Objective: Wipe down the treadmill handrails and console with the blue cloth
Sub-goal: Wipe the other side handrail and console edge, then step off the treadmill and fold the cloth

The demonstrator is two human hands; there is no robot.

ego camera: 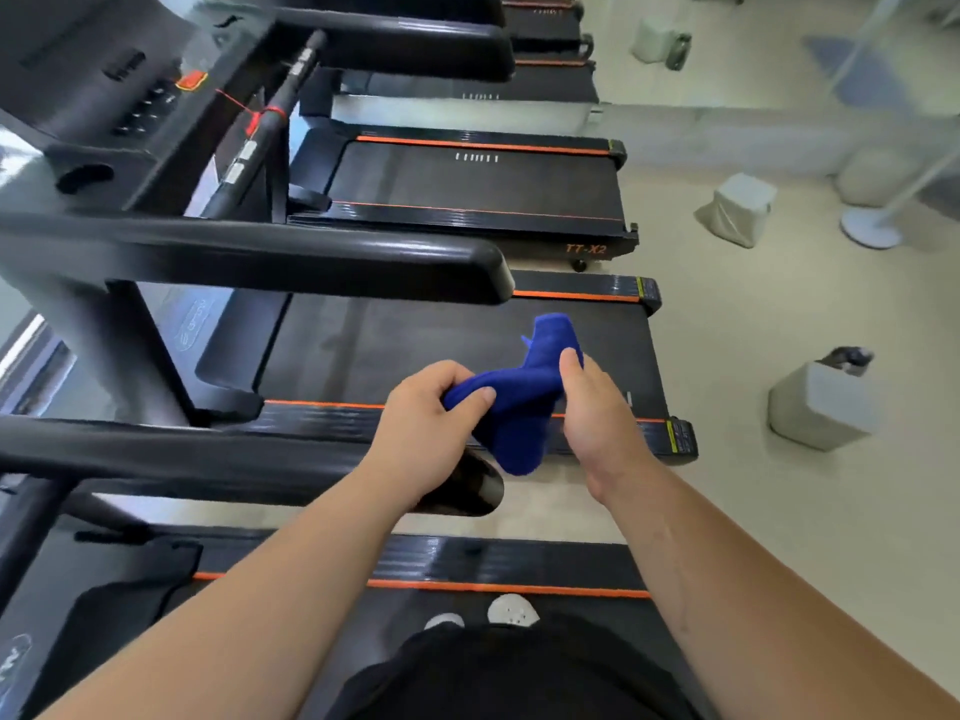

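A blue cloth (pixel 519 402) is bunched between both hands above the end of a black handrail (pixel 218 459). My left hand (pixel 421 428) grips its left end; my right hand (pixel 597 413) pinches its right side, with a flap sticking up past the fingers. A second black handrail (pixel 311 257) runs across the middle of the view. The console (pixel 98 96) with dark buttons and an orange-red safety key sits at the upper left. The near handrail's tip is partly hidden by my left forearm.
Several treadmills stand side by side, with black belts (pixel 467 184) edged in orange. Grey block-shaped objects (pixel 821 402) sit on the pale floor at right. A white stand base (pixel 872 226) is at the far right. My shoes (pixel 511 610) rest on the near belt.
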